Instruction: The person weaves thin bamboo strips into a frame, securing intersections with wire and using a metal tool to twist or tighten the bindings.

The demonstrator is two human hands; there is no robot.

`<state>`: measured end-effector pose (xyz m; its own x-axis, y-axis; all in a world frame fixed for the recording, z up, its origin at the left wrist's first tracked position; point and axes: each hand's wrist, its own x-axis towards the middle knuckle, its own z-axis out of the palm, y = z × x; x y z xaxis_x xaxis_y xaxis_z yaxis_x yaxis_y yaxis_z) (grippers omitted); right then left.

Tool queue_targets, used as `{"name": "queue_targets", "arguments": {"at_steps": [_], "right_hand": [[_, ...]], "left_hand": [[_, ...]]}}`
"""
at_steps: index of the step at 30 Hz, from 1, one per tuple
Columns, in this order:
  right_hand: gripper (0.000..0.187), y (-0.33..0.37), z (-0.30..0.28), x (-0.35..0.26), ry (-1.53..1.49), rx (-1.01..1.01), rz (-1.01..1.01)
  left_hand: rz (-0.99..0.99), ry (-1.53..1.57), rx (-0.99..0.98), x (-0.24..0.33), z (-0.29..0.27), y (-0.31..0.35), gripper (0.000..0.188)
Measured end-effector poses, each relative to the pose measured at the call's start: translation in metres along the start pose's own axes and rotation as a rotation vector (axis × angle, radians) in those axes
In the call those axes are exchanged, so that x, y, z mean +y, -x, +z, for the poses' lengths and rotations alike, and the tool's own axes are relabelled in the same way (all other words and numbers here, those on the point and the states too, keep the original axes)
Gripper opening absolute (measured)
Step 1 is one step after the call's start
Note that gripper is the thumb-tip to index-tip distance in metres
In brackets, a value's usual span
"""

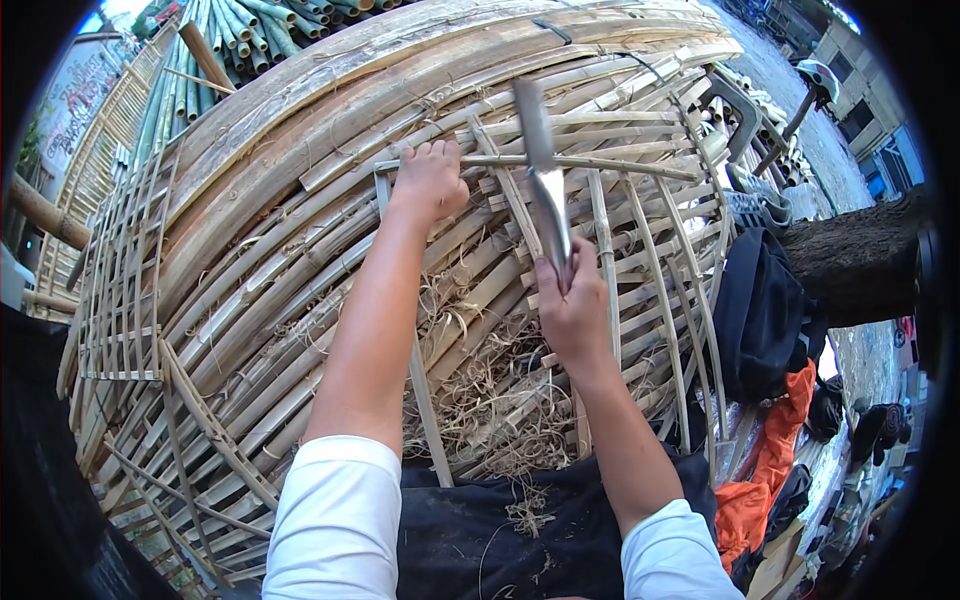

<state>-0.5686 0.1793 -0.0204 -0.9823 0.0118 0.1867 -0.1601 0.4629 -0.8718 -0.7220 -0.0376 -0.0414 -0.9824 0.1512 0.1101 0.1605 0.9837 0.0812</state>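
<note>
My left hand [430,180] is closed around the left part of a thin bamboo strip [630,166], which lies crosswise and reaches to the right. In my right hand [577,315] is a large knife [537,125] with a shiny metal handle, its blurred blade pointing away from me. The blade crosses in front of the strip; whether the two touch I cannot tell. Below both hands lies a lattice of bamboo slats [602,225], with curly bamboo shavings [480,375] scattered between my forearms. A dark cloth [460,540] covers my lap.
Long split bamboo lengths [300,150] are stacked beyond and to the left. Another bamboo lattice [120,270] stands at the left. Green bamboo poles [245,30] are piled far off. At right are a black bag [755,310], orange cloth [745,510] and a thick log [850,255].
</note>
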Motion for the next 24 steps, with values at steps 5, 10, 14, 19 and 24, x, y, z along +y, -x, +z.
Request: {"name": "queue_targets", "arguments": {"at_steps": [5, 10, 14, 19, 24], "right_hand": [[0.04, -0.005, 0.009, -0.003, 0.087, 0.141, -0.169], [0.044, -0.018, 0.024, 0.014, 0.514, -0.164, 0.134], [0.042, -0.021, 0.025, 0.003, 0.554, -0.176, 0.14], [0.041, -0.021, 0.019, 0.007, 0.407, -0.151, 0.113], [0.037, -0.003, 0.016, -0.009, 0.219, 0.053, -0.023]], "left_hand": [[0.001, 0.015, 0.009, 0.0, 0.001, 0.0, 0.043], [0.009, 0.026, 0.012, 0.003, 0.003, -0.001, 0.043], [-0.001, 0.04, 0.044, -0.001, 0.004, 0.0, 0.042], [-0.018, 0.038, 0.022, 0.003, 0.0, 0.001, 0.042], [0.018, 0.028, 0.068, 0.005, 0.007, -0.002, 0.04]]}}
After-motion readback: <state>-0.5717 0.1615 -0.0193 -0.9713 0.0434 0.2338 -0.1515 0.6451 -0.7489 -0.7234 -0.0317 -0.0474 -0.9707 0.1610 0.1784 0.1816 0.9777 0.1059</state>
